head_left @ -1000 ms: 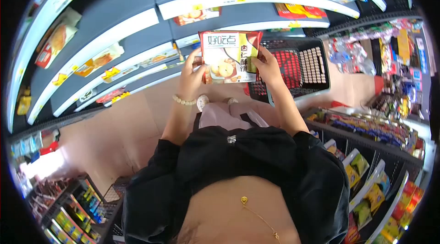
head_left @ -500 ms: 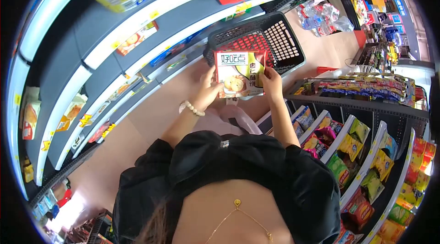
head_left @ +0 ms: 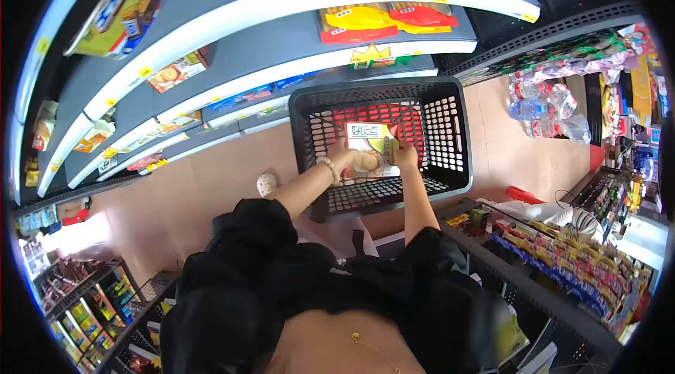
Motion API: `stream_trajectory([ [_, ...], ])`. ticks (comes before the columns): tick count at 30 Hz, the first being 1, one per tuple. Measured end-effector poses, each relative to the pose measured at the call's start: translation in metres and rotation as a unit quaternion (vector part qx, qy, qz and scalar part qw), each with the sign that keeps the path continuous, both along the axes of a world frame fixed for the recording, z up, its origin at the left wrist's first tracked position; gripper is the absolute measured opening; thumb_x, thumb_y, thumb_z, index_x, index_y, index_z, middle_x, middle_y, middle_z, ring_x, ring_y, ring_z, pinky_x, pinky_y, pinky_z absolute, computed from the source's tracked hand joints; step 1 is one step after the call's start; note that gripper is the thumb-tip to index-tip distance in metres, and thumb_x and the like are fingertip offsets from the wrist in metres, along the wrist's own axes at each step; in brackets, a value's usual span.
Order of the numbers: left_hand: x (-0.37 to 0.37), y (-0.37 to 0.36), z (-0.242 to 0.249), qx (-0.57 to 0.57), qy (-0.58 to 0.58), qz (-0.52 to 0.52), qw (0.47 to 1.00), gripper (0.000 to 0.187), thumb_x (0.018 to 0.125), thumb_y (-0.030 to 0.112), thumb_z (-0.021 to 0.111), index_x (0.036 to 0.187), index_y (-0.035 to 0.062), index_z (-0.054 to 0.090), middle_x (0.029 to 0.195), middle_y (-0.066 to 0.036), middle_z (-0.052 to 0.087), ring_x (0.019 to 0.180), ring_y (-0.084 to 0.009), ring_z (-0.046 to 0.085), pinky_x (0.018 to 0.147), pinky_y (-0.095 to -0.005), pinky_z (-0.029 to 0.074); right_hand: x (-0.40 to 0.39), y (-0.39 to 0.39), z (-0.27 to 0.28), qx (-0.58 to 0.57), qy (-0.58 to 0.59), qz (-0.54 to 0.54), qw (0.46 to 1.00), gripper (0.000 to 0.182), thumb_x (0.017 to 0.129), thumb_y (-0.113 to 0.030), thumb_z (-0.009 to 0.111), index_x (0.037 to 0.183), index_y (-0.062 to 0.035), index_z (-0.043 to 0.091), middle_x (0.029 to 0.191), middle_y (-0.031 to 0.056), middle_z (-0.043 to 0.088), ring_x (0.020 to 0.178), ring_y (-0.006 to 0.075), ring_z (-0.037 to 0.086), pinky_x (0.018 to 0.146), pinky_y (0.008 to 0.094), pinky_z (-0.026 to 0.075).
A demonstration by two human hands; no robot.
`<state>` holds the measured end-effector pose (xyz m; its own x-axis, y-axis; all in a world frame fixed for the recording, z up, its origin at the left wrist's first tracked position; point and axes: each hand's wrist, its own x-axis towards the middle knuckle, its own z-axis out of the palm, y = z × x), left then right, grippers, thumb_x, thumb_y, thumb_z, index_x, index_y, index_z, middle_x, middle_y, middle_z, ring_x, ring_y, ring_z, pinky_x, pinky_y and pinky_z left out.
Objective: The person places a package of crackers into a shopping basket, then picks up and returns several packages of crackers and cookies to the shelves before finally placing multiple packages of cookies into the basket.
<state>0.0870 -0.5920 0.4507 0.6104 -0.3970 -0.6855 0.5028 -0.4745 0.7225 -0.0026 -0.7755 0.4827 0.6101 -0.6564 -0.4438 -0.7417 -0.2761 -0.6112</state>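
Note:
Between my two hands is a flat biscuit box [head_left: 374, 152] with a white and green front, Chinese lettering and a picture of round biscuits. My left hand [head_left: 342, 161], with a beaded bracelet at the wrist, grips its left edge. On the right edge, my right hand [head_left: 406, 155] is closed with the fingers partly hidden. Both hands and the box are inside the outline of a dark shopping basket [head_left: 380, 84] with perforated walls. Red shows through the basket's holes behind the box.
Shelves [head_left: 281, 7] curve along the left and front, carrying red and yellow packets [head_left: 387, 23] and a green instant noodle tub [head_left: 121, 17]. Shrink-wrapped bottles [head_left: 545, 110] stand on the floor at the right. A snack rack [head_left: 562, 261] stands close on my right.
My hands have carried the biscuit box forward from the near side of the basket to within it. The view has shifted, showing more of the basket and the front shelf.

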Motion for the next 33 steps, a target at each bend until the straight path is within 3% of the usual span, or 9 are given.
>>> stream_trajectory([
  [3,0.012,-0.016,-0.009,0.107,0.054,0.022,0.993,0.043,0.071,0.012,0.052,0.113,0.0040,0.046,0.110,-0.020,0.052,0.098,-0.0331,0.053,0.075,-0.0373,0.047,0.019,-0.011,-0.057,0.005,0.058,0.055,0.997,0.024,0.070,-0.021,0.056,0.089,-0.0095,0.065,0.082,0.0173,0.062,0.080,0.0275,0.061,0.070,0.0354,0.046],
  [8,0.019,-0.027,-0.022,0.108,0.101,0.183,0.972,0.035,0.074,0.007,0.046,0.108,0.0006,0.047,0.096,-0.016,0.056,0.085,-0.0253,0.055,0.072,-0.0371,0.044,0.041,-0.010,-0.124,0.086,0.039,0.054,0.994,0.035,0.069,-0.017,0.052,0.103,-0.0120,0.058,0.090,0.0183,0.061,0.087,0.0315,0.059,0.072,0.0365,0.046],
  [13,0.021,-0.013,-0.125,0.115,0.001,-0.031,0.993,0.032,0.075,0.006,0.045,0.107,0.0010,0.049,0.098,-0.017,0.057,0.087,-0.0273,0.056,0.074,-0.0382,0.045,0.047,0.006,-0.087,0.060,0.017,0.048,0.997,0.053,0.068,-0.015,0.054,0.120,-0.0103,0.044,0.098,0.0167,0.059,0.091,0.0302,0.058,0.076,0.0352,0.045],
  [16,0.020,-0.017,-0.085,0.096,0.128,0.124,0.979,0.051,0.070,0.010,0.058,0.116,0.0009,0.040,0.105,-0.017,0.054,0.081,-0.0237,0.057,0.068,-0.0347,0.048,0.040,0.003,-0.093,0.088,0.005,0.083,0.993,0.062,0.067,-0.015,0.056,0.125,-0.0070,0.037,0.101,0.0175,0.058,0.093,0.0294,0.057,0.078,0.0351,0.043],
  [20,0.029,-0.021,0.027,0.001,0.042,0.109,0.993,0.034,0.067,0.008,0.059,0.100,0.0004,0.054,0.095,-0.014,0.059,0.077,-0.0208,0.060,0.059,-0.0319,0.051,0.008,-0.005,-0.152,0.016,-0.113,0.091,0.989,0.059,0.067,-0.013,0.057,0.122,-0.0022,0.039,0.097,0.0158,0.059,0.088,0.0279,0.058,0.075,0.0342,0.044],
  [21,0.026,-0.015,-0.010,0.051,-0.039,0.123,0.990,0.034,0.070,0.009,0.059,0.102,-0.0023,0.052,0.097,-0.012,0.059,0.074,-0.0193,0.060,0.058,-0.0311,0.051,-0.004,-0.009,-0.180,-0.016,-0.117,0.087,0.989,0.058,0.067,-0.012,0.058,0.121,-0.0016,0.040,0.094,0.0144,0.059,0.084,0.0265,0.058,0.073,0.0334,0.045],
  [25,0.027,0.035,0.055,-0.166,-0.014,0.121,0.979,0.031,0.080,0.010,0.052,0.109,0.0001,0.048,0.106,-0.010,0.055,0.093,-0.0166,0.054,0.075,-0.0268,0.045,-0.019,0.002,-0.085,0.222,-0.050,-0.022,0.974,0.045,0.069,-0.007,0.060,0.112,-0.0035,0.047,0.086,0.0063,0.056,0.069,0.0154,0.054,0.060,0.0276,0.043],
  [27,0.029,0.063,0.107,-0.214,-0.013,0.138,0.967,0.030,0.083,0.009,0.049,0.112,0.0009,0.047,0.111,-0.009,0.052,0.100,-0.0160,0.051,0.082,-0.0261,0.042,-0.033,0.007,-0.097,0.272,-0.185,-0.070,0.942,0.037,0.071,-0.004,0.058,0.107,-0.0029,0.049,0.086,0.0061,0.056,0.072,0.0150,0.055,0.059,0.0268,0.043],
  [33,0.023,0.165,0.155,-0.272,-0.063,0.260,0.924,0.024,0.085,0.008,0.045,0.108,0.0018,0.051,0.111,-0.009,0.053,0.099,-0.0166,0.052,0.082,-0.0267,0.042,0.048,0.105,0.089,0.357,-0.196,-0.132,0.904,0.036,0.073,0.000,0.056,0.108,0.0023,0.048,0.095,0.0094,0.057,0.085,0.0161,0.055,0.074,0.0259,0.045],
])
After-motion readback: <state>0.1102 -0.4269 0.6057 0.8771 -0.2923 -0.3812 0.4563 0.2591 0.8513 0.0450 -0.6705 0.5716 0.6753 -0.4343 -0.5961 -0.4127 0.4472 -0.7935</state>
